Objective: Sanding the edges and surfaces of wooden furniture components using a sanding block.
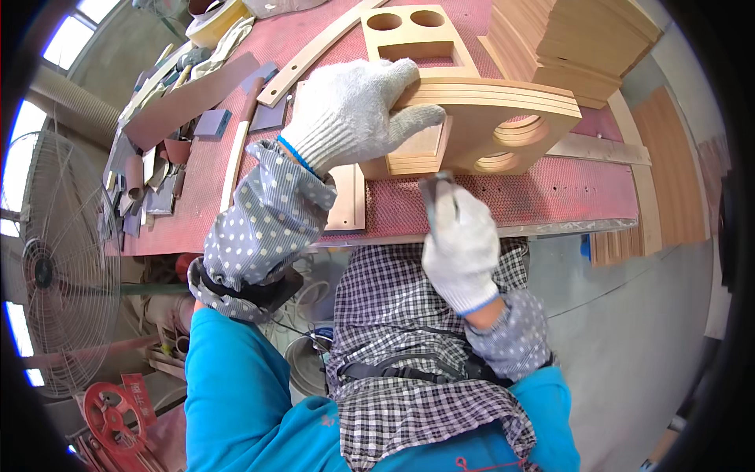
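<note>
A stack of curved-edged wooden panels (476,141) with cut-out holes stands on its edge near the front of the table. My left hand (350,106), in a white knitted glove, is closed over the stack's upper left part, its thumb across the front. My gloved right hand (462,248) is closed around a thin grey strip (429,198); motion smears it, so its kind is unclear. The strip's top end is just below the stack's lower edge; I cannot tell whether they touch. Beneath my left wrist lies a pale wooden piece (346,200).
The table (566,208) has a red textured cover. Another holed panel (413,27) lies behind the stack, with piled wooden boards (562,39) at the far right. Abrasive sheets and blocks (212,123) crowd the left. A large fan (59,271) stands left of the table.
</note>
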Tool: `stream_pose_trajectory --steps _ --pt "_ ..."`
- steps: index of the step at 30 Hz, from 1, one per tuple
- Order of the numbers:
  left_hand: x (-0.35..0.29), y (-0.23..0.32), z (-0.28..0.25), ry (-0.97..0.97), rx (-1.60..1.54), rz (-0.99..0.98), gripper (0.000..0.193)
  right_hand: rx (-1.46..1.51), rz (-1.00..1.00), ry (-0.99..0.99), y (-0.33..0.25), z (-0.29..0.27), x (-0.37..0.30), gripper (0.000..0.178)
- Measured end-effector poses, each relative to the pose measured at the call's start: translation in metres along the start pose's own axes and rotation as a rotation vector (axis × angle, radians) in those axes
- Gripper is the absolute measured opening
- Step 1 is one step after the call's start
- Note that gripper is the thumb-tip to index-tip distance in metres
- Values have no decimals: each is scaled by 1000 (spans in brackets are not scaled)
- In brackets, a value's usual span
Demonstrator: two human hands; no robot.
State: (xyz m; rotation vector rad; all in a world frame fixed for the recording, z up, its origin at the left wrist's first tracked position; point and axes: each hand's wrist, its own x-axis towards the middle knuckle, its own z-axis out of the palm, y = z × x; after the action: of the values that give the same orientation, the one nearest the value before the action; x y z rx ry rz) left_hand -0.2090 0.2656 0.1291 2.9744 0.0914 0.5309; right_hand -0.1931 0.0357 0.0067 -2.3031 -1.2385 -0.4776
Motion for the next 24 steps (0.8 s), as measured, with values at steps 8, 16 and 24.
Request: stream_pose_trajectory --steps 8,16,24 --pt "-1 5 0 37 -43 -48 50 -136 -7 36 -19 75 45 31" --pt "3 4 10 122 -45 8 47 -254 -144 -211 -7 74 28 46" --pt "3 6 9 114 -64 -5 49 -279 -128 -223 -11 79 34 47"
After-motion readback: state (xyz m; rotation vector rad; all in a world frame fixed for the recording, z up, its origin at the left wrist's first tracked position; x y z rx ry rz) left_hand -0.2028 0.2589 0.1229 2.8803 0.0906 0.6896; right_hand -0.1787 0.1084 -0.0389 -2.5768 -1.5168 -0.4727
